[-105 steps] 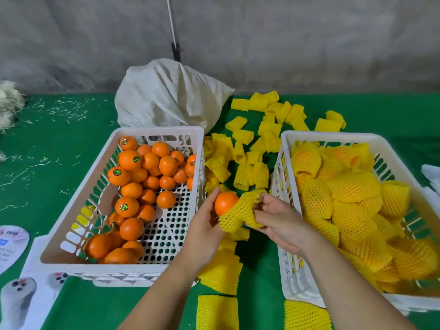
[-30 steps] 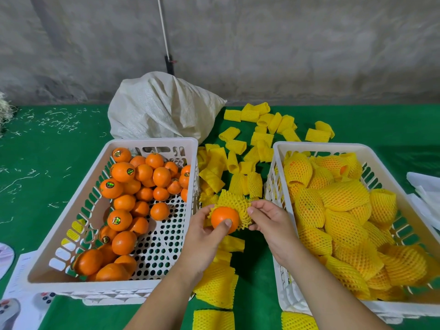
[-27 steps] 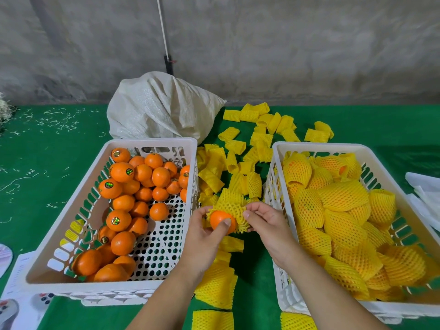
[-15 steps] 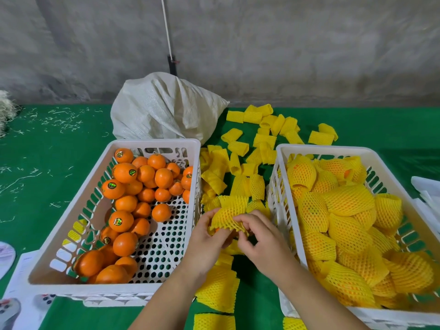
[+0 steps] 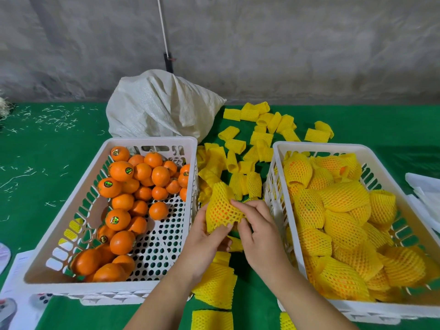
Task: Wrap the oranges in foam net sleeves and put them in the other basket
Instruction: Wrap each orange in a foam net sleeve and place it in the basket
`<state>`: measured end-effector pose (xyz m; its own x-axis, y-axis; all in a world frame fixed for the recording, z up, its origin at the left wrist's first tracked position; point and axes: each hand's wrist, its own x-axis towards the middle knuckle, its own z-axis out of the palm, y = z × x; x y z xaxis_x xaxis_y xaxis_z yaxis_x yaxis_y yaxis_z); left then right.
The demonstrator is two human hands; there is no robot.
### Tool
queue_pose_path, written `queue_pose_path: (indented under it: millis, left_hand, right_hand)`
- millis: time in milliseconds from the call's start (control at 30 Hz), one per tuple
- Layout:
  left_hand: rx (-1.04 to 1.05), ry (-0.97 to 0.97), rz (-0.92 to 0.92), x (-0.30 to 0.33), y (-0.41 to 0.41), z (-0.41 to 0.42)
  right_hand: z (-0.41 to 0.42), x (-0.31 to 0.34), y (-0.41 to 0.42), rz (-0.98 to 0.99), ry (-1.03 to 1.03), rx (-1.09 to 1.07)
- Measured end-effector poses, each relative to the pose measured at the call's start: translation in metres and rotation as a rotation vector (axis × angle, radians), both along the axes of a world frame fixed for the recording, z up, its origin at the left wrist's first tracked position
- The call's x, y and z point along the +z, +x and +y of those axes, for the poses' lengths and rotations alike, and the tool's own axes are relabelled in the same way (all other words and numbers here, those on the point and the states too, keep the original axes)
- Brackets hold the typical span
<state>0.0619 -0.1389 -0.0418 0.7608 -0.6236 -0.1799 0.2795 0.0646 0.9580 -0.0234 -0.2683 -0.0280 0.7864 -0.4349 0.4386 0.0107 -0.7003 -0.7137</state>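
bright, even light with soft faint shadows; wide-angle bending at the edges; sharp, vivid colours, slightly blurry wall.

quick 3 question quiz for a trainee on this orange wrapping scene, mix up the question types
1. True or false: the orange held between the baskets is already inside a foam net sleeve.
2. Multiple choice: the wrapped oranges lie in A) the left basket, B) the right basket, C) the white sack.
3. Short answer: what lies on the green cloth between the two baskets?

Key
1. True; the left hand and right hand both grip it.
2. B.
3. Loose yellow foam sleeves.
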Motion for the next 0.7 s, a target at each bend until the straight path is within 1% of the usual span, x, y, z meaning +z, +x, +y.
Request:
queue_pose_path:
  millis: [100, 167, 233, 333, 400, 467, 500, 533, 600, 633, 667, 700]
  left_hand:
    - [0.122, 0.059, -0.041, -0.003, 0.0, -0.006]
    - [0.141, 0.08, -0.048, -0.004, 0.0, -0.008]
    - [0.1, 0.075, -0.052, -0.006, -0.001, -0.007]
    - [0.08, 0.104, -0.073, -0.01, -0.001, -0.003]
    - [0.093, 0.084, -0.093, -0.01, -0.002, -0.001]
    - [0.116, 0.055, -0.106, -0.012, -0.002, 0.001]
    - [0.137, 0.046, -0.108, -0.013, -0.002, 0.002]
    - [0.162, 0.04, -0.117, -0.013, -0.001, 0.002]
    - [0.173, 0.043, -0.196, -0.007, 0.003, 0.001]
    - [0.153, 0.048, -0.282, 0.0, 0.004, -0.003]
    - [0.114, 0.051, -0.386, 0.007, 0.005, -0.008]
    - [0.055, 0.055, -0.479, 0.015, 0.005, -0.015]
  right_hand:
    - [0.003, 0.006, -0.005, -0.037, -0.139, -0.016]
    - [0.012, 0.006, -0.009, -0.052, -0.167, 0.006]
    - [0.018, 0.002, -0.01, 0.005, -0.138, 0.013]
    - [0.016, -0.005, -0.011, 0.107, 0.031, -0.028]
    - [0.015, -0.007, -0.012, 0.086, 0.029, -0.008]
    - [0.019, -0.01, -0.014, 0.068, 0.03, 0.085]
    - [0.021, -0.01, -0.014, 0.08, 0.094, 0.121]
    - [0.024, -0.008, -0.013, 0.09, 0.216, 0.124]
    - [0.025, 0.002, -0.006, 0.086, 0.544, 0.059]
    - [0.025, 0.008, 0.0, 0.097, 0.699, 0.056]
    - [0.023, 0.016, 0.008, 0.096, 0.809, 0.078]
    - [0.02, 0.023, 0.015, 0.079, 0.859, 0.093]
